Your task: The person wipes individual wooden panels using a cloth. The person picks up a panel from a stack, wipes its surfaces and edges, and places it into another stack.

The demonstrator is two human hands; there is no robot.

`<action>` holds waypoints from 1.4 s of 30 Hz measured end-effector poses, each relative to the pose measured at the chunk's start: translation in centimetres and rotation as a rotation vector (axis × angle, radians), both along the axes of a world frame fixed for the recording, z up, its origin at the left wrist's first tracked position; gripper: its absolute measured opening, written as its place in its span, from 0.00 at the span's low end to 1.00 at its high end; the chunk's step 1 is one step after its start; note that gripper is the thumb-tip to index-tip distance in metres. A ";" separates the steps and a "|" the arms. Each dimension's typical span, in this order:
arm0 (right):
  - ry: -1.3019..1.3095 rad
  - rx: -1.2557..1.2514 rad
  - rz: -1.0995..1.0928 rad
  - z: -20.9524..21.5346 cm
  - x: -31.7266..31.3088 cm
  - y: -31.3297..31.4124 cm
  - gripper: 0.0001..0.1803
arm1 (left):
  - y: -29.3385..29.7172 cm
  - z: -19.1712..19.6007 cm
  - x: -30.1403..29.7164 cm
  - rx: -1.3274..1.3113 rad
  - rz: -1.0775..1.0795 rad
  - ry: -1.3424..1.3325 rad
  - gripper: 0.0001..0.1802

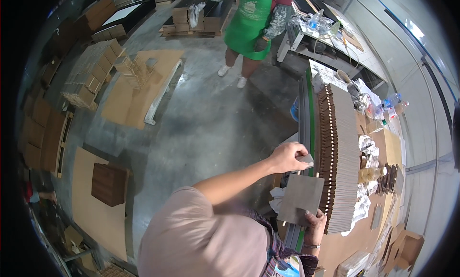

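My left hand (286,157) is closed around a small grey block (305,159), just past the far edge of a flat grey panel. That square grey panel (298,196) lies tilted over the green-edged rail (312,133), with light dowel-like ends showing at its top and bottom edges. At its lower right corner, my right hand (314,224) grips the panel, thumb on the face and the other fingers partly hidden. Right beside it stands a long row of similar grey panels (342,162), packed on edge, with brown edges and pale pegs along the near side.
A person in a green apron (248,27) stands across the floor. Bottles (372,174), crumpled white paper (366,145) and an open cardboard box (405,248) lie along the bench's right side. Stacked brown panels (109,183) and pallets of boards (88,80) stand at left.
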State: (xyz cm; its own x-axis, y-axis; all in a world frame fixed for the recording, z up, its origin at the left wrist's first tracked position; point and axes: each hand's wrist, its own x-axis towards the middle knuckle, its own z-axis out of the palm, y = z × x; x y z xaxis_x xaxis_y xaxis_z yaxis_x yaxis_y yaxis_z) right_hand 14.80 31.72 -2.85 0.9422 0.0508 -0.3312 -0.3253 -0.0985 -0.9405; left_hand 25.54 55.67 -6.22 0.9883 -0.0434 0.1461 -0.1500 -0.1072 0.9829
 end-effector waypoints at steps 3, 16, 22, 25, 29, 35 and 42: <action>-0.056 0.119 -0.163 -1.0 -0.6 -0.9 0.18 | 0.4 -1.3 -1.6 -0.414 -0.285 0.204 0.13; -0.021 0.275 -0.148 -0.7 -2.1 0.9 0.24 | -2.6 -2.6 -4.1 -0.507 -0.760 0.498 0.17; -0.098 0.228 -0.141 -1.4 0.5 -0.7 0.26 | -2.6 -1.7 -4.6 -0.454 -0.722 0.459 0.16; -0.112 0.239 -0.182 -1.3 1.5 -1.0 0.23 | -2.6 -1.4 -4.8 -0.447 -0.732 0.447 0.17; -0.155 0.235 -0.204 -1.2 3.1 -2.1 0.19 | -2.4 -1.2 -5.2 -0.379 -0.747 0.441 0.17; -0.192 0.163 -0.241 -2.6 4.6 -5.0 0.12 | -2.9 -1.8 -5.5 -0.377 -0.757 0.445 0.16; -0.144 0.160 -0.323 -1.9 3.9 -4.0 0.12 | -2.8 -2.0 -5.5 -0.377 -0.757 0.479 0.16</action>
State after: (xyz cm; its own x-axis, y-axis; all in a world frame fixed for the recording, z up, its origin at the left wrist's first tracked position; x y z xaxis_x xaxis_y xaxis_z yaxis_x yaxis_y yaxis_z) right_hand 18.74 27.67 -4.73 0.9543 -0.2159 -0.2068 -0.1795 0.1393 -0.9738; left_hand 20.05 52.86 -8.26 0.6763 -0.7250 -0.1300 0.3752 0.1872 0.9078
